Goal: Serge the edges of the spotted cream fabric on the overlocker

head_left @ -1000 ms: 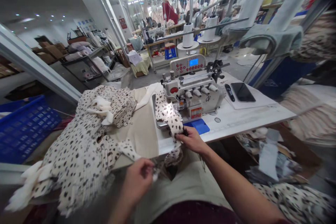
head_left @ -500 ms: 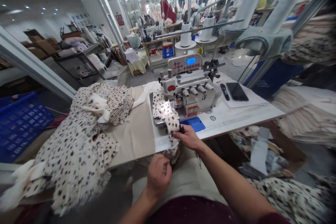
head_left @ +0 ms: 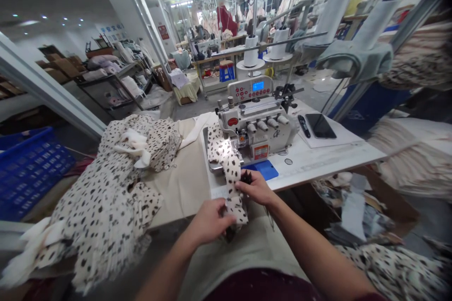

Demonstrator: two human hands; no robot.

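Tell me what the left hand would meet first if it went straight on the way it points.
The left hand would first meet the spotted fabric strip, which its fingers touch. Beyond that, the right hand looks next in line, though one view leaves the depth unclear.

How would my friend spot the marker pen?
On the white table stands a sewing machine with a blue screen. Right of it in the picture lies a dark phone. The marker pen is the slim black stick between them, narrower than the phone.
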